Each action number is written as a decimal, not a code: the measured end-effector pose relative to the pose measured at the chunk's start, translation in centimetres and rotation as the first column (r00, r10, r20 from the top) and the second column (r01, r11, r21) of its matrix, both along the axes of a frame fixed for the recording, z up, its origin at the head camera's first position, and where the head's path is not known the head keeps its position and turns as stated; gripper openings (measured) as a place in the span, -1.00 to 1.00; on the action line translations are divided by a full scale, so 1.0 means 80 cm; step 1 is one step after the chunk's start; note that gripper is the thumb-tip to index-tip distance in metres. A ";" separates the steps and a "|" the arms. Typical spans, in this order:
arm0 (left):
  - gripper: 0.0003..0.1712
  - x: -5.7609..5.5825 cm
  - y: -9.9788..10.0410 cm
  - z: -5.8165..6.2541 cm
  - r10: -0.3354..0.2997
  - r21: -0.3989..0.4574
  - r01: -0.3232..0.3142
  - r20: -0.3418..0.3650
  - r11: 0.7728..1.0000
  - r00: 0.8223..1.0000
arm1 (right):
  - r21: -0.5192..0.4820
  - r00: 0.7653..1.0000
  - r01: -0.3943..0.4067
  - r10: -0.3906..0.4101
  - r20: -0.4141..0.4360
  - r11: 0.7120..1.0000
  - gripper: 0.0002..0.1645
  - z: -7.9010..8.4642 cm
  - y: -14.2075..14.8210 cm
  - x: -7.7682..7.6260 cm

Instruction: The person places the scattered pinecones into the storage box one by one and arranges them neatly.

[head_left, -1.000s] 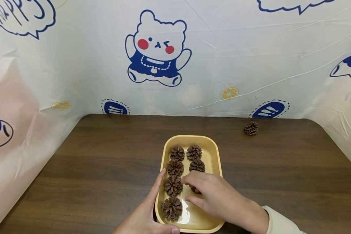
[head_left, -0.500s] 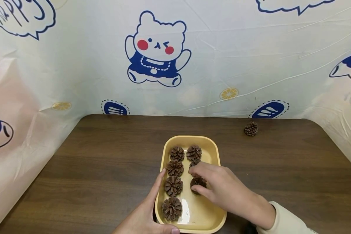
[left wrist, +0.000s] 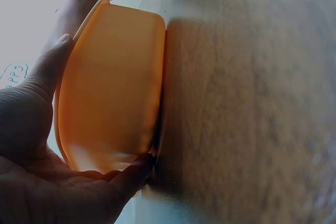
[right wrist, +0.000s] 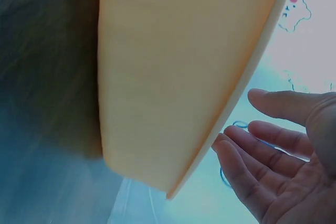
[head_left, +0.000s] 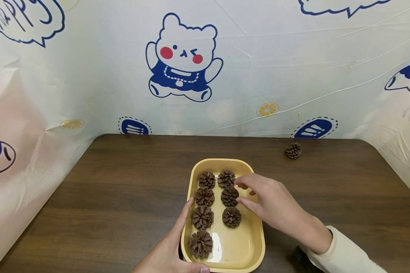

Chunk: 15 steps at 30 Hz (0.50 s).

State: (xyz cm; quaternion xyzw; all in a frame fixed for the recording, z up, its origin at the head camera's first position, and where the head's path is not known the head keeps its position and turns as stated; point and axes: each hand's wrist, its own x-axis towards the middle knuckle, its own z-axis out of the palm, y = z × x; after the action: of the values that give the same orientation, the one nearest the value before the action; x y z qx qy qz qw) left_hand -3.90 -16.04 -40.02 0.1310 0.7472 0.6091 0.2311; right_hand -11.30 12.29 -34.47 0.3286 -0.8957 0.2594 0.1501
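Note:
A yellow rectangular tray (head_left: pixel 244 242) holds brown pine cones in two columns: several on the left and three on the right, among them a front pine cone (head_left: pixel 231 217) and a middle pine cone (head_left: pixel 230 196). My left hand (head_left: pixel 169 246) grips the tray's near left corner, thumb along the near rim and index finger up the left side. Over the right rim hovers my right hand (head_left: pixel 273 201), fingers loosely bent and spread from the thumb, beside the middle pine cone. The right wrist view shows nothing between that hand's thumb and fingers (right wrist: pixel 236 177).
A lone pine cone (head_left: pixel 293 150) lies at the back right of the dark wooden table (head_left: pixel 106 197). Behind the table hangs a printed sheet (head_left: pixel 253 68) with bear drawings. Something black (head_left: pixel 302 258) shows beneath the right sleeve (head_left: pixel 341 250).
My right hand has drawn away from the right column toward the upper right, uncovering the front and middle pine cones there. The left hand has stayed at the tray.

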 end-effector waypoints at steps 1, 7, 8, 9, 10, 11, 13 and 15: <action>0.59 0.000 0.000 0.000 -0.001 0.011 0.001 0.008 1.000 1.000 | -0.005 1.000 0.009 -0.009 0.003 1.000 -0.55 0.000 0.002 -0.002; 0.60 0.000 0.000 -0.002 0.000 0.033 0.000 0.024 0.999 1.000 | -0.009 0.998 0.066 -0.066 -0.006 0.998 -0.60 0.000 0.014 -0.011; 0.60 0.000 0.000 -0.002 0.002 0.024 -0.002 0.014 1.000 1.000 | -0.007 0.997 0.075 -0.075 -0.006 0.997 -0.61 0.000 0.016 -0.013; 0.60 0.000 0.000 -0.002 0.003 0.015 -0.003 0.004 1.000 1.000 | -0.008 0.997 0.082 -0.082 0.001 0.997 -0.61 -0.001 0.018 -0.014; 0.60 0.000 0.000 -0.002 0.003 0.007 -0.003 -0.007 1.000 1.000 | -0.011 0.996 0.088 -0.088 0.008 0.996 -0.62 -0.001 0.019 -0.015; 0.60 0.000 -0.001 -0.002 0.004 -0.001 -0.004 -0.019 1.000 1.000 | -0.012 0.995 0.095 -0.094 0.020 0.995 -0.62 -0.001 0.021 -0.017; 0.60 0.000 -0.001 -0.002 0.004 -0.013 -0.005 -0.039 1.000 0.999 | -0.018 0.994 0.104 -0.103 0.035 0.994 -0.62 -0.002 0.025 -0.020; 0.60 0.000 -0.001 -0.002 0.003 -0.019 -0.004 -0.055 1.000 0.998 | -0.027 0.993 0.111 -0.110 0.036 0.993 -0.62 -0.003 0.029 -0.023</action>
State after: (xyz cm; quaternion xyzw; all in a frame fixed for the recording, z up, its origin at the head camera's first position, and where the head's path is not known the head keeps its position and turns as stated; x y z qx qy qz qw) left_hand -3.88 -16.16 -40.19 0.1441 0.7594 0.5985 0.2105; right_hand -13.17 14.63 -34.73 0.2718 -0.9112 0.2691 0.1532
